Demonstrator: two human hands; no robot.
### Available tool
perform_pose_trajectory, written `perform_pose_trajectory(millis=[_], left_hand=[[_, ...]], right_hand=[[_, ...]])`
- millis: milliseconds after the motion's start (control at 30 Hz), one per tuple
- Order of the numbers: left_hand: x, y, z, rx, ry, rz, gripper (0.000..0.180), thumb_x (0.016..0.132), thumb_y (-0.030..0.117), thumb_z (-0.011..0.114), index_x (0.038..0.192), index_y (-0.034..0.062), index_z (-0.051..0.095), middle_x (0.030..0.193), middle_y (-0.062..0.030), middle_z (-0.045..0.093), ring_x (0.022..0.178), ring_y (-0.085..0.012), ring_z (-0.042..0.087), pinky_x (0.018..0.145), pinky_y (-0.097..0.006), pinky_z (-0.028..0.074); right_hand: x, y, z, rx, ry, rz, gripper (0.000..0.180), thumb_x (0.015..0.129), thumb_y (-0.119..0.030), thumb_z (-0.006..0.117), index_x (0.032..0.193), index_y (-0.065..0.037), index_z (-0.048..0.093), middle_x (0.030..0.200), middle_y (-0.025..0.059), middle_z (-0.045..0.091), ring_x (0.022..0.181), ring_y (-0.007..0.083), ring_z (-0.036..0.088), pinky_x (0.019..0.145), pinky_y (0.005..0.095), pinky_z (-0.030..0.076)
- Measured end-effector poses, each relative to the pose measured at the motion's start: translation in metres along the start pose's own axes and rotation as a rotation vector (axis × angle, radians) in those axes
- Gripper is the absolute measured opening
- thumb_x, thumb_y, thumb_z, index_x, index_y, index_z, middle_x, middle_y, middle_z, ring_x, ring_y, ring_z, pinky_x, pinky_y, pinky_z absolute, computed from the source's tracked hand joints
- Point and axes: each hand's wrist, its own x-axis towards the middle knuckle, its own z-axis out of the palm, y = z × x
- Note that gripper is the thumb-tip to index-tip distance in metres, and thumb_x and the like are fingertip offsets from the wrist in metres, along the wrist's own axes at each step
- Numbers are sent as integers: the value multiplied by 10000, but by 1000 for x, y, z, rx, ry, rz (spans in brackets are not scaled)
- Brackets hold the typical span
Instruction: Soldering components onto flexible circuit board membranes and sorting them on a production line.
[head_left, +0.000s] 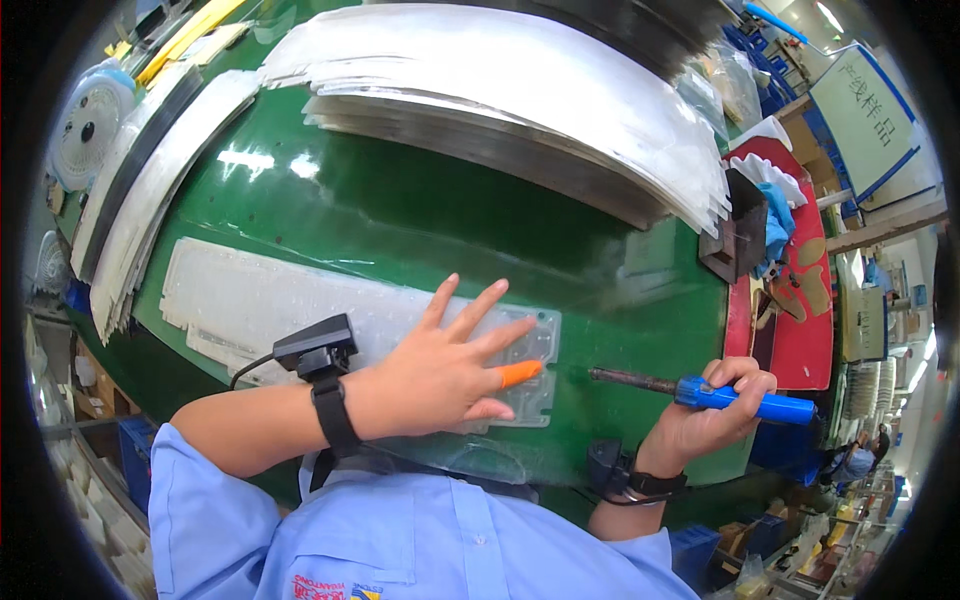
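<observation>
My left hand (450, 365) lies with its fingers spread on the right part of a long, translucent panel (260, 290) with small holes along its end. An orange finger cot (520, 374) covers one of its fingers. Beyond the panel's right end, my right hand (715, 415) is closed round the blue handle of a tool with a dark metal shaft (690, 388), which looks like a soldering iron. Its tip points left toward the panel and stays apart from it. The panel's near edge is partly hidden by my left hand and forearm.
A tall stack of silvery sheets (500, 60) stands at the back of the green table (340, 205). More curved sheets (190, 150) lie at the left by a fan (90, 130). A dark metal box (735, 225) and a red board (805, 345) are at the right.
</observation>
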Motion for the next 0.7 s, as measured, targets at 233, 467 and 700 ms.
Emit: perform_pose_trajectory(millis=[233, 467, 700], left_hand=[[-52, -10, -23, 59, -157, -124, 573, 857, 641, 355, 1254, 287, 568, 1484, -92, 264, 1374, -444, 103, 1061, -645, 0], [7, -44, -88, 243, 289, -143, 620, 837, 575, 503, 1280, 143, 532, 1464, -126, 312, 1388, -372, 163, 1099, -579, 105], [62, -108, -127, 586, 475, -322, 502, 762, 322, 694, 1169, 58, 566, 1383, -101, 425, 1322, -355, 304, 1051, -544, 265]], right_hand=[[0, -2, -3, 25, 25, 17, 333, 926, -302, 453, 712, -115, 278, 570, 39, 362, 515, 102, 320, 482, 242, 256], [-1, 1, -1, 50, -1, -1, 312, 921, -285, 450, 711, -113, 295, 579, 34, 369, 527, 98, 320, 496, 245, 251], [1, 7, -4, 110, 24, 82, 301, 913, -307, 461, 724, -114, 328, 613, 27, 389, 550, 96, 344, 523, 253, 266]])
